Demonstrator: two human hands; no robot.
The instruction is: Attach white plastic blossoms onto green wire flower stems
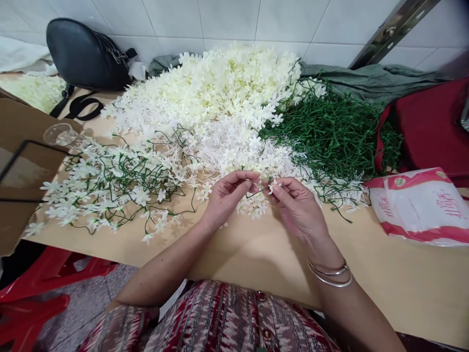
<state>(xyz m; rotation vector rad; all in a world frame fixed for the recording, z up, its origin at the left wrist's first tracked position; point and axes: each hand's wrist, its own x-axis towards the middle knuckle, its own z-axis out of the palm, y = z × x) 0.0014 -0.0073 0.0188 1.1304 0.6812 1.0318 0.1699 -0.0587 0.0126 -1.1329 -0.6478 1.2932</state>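
Observation:
My left hand point(231, 193) is closed in a pinch on a thin green artificial stem point(259, 190). Across from it, my right hand point(296, 203) pinches a small white artificial flower point(273, 187) at the stem's other end. Both hands are just above the table's near part. Behind them spreads a large heap of loose cream-white blossoms point(234, 78), with white stamen pieces point(216, 146) in front of it. Bare green stems point(330, 132) are piled to the right. On the left lies a pile of white flowers on green stems point(120, 181).
A black bag point(86, 54) stands at the back left, near a cardboard box point(29, 146) and a clear plastic cup point(60, 133). To the right are a red bag point(432, 122) and a pink-and-white package point(421, 205). Red stools point(54, 274) are below the table's left edge.

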